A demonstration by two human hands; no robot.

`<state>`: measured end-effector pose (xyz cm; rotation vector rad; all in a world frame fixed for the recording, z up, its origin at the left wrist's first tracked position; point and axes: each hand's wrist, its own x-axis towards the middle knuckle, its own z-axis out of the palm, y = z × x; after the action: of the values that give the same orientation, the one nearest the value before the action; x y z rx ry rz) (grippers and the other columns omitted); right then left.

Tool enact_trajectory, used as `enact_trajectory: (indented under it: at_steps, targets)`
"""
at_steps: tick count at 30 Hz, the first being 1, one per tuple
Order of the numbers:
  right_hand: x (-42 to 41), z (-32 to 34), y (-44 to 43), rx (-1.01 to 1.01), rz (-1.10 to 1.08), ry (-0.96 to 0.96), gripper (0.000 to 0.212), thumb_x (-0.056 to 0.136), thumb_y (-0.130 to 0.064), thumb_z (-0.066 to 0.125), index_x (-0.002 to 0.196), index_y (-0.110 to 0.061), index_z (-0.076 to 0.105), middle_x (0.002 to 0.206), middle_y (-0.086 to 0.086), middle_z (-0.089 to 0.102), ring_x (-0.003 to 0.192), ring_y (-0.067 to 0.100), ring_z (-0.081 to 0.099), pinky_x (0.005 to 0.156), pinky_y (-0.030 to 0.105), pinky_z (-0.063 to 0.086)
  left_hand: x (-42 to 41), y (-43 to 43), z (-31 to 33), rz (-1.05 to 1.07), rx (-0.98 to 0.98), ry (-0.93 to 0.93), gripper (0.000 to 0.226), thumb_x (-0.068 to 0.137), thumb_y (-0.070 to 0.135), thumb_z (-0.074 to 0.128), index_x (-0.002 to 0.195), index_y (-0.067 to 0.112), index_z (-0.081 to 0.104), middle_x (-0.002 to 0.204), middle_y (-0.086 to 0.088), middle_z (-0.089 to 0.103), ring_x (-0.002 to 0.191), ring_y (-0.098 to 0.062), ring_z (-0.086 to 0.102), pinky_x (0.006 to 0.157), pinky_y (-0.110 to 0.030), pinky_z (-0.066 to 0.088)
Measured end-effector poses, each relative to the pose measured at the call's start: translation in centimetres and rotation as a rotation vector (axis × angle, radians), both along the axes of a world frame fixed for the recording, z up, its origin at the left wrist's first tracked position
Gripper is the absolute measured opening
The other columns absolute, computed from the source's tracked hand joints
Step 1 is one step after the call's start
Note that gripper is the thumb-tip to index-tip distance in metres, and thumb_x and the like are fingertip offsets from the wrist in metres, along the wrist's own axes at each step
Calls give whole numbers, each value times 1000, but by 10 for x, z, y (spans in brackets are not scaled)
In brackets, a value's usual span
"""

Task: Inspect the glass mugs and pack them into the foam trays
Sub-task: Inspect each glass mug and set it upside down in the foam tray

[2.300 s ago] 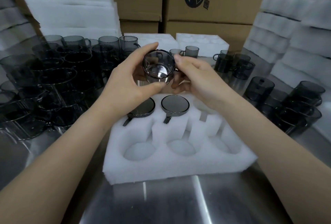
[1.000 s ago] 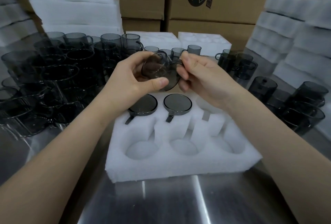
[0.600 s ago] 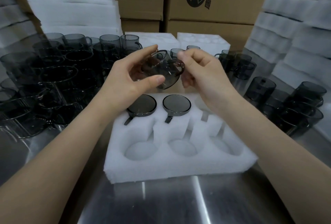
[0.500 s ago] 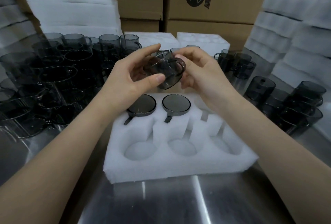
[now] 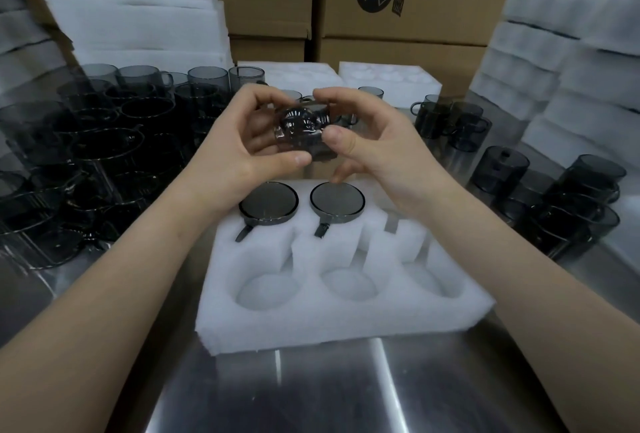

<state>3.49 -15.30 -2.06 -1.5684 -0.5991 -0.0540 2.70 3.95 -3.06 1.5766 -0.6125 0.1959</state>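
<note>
A smoky grey glass mug (image 5: 303,129) is held in the air above the far edge of the white foam tray (image 5: 339,322). My left hand (image 5: 239,152) grips its left side with thumb below and fingers over the top. My right hand (image 5: 374,142) pinches its right side between thumb and fingers. The mug is blurred and lies on its side. Two mugs (image 5: 268,204) (image 5: 337,202) sit upside down in the tray's far row, handles pointing toward me. The three near pockets and the far right pocket hold nothing.
Many grey mugs (image 5: 104,155) crowd the steel table (image 5: 311,391) on the left, with more mugs (image 5: 554,197) on the right. Foam tray stacks (image 5: 561,62) rise at the right and back left. Cardboard boxes (image 5: 408,0) stand behind.
Both hands have kept turning the mug: first its open mouth faced me, then its side and handle, now another side. The hands stayed above the tray's far edge.
</note>
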Motion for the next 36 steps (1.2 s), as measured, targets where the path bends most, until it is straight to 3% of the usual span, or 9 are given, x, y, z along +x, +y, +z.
enact_trajectory:
  at_steps: [2, 6, 9, 14, 20, 27, 30, 32, 36]
  targets:
    - [0, 0, -1, -32, -19, -17, 30, 80, -23, 68, 108, -28, 60, 108, 3, 57, 66, 23, 61, 47, 29, 52, -1, -1, 0, -13, 37, -2, 55, 66, -1, 80, 107, 17, 48, 98, 11, 71, 96, -10, 69, 81, -21, 54]
    - [1, -2, 2, -13, -80, -17, 7, 81, -32, 67, 85, -31, 61, 90, 2, 58, 49, 18, 51, 38, 25, 40, -2, -5, 1, -22, 113, -17, 57, 62, -2, 82, 104, 20, 51, 100, 16, 71, 97, -13, 70, 81, -24, 55]
    - [4, -3, 2, 82, -110, 30, 13, 85, -33, 64, 74, -27, 62, 73, 1, 62, 41, 20, 45, 34, 20, 33, -2, -6, 0, -36, 141, -25, 56, 64, -7, 80, 104, 22, 52, 101, 21, 70, 97, -8, 69, 82, -22, 54]
    - [5, 1, -4, 222, 28, 201, 16, 99, -16, 51, 101, -16, 67, 76, 2, 68, 45, 14, 50, 37, 19, 38, -2, -6, 0, -32, 96, -45, 45, 71, 4, 72, 108, 20, 50, 104, 7, 65, 95, -11, 70, 82, -20, 53]
    - [2, 5, -8, 285, 339, 313, 44, 87, 2, 56, 128, -14, 54, 94, 6, 62, 63, 11, 60, 59, 21, 54, -2, -4, 0, -1, 36, -73, 27, 80, 6, 63, 99, 16, 48, 97, 0, 58, 89, 0, 62, 76, -15, 50]
    - [2, 0, -3, 200, 72, 229, 26, 76, -15, 74, 94, -15, 55, 81, 3, 62, 42, 15, 52, 35, 20, 42, -5, -7, 1, -1, 148, -65, 37, 77, 4, 65, 111, 8, 50, 101, 3, 59, 94, 3, 62, 80, -14, 49]
    - [2, -1, 0, 143, -80, 123, 18, 91, -21, 63, 84, -14, 49, 73, 3, 64, 38, 20, 53, 31, 21, 40, -5, -8, 2, 24, 202, -66, 47, 78, -4, 68, 121, 7, 51, 109, 4, 61, 100, 2, 62, 86, -16, 49]
    - [2, 0, 1, 123, -155, 81, 24, 98, -25, 55, 80, -14, 43, 74, 11, 61, 41, 27, 57, 32, 24, 43, -6, -8, 1, 63, 228, -74, 56, 81, -11, 68, 128, 14, 52, 115, 8, 62, 106, 4, 62, 92, -15, 47]
    - [0, 1, 3, 89, -181, 104, 23, 100, -29, 52, 82, -17, 44, 94, 20, 57, 65, 36, 67, 46, 33, 53, -8, -12, 4, 131, 302, -113, 73, 82, -13, 66, 139, 27, 44, 124, 13, 60, 113, 5, 59, 100, -15, 43]
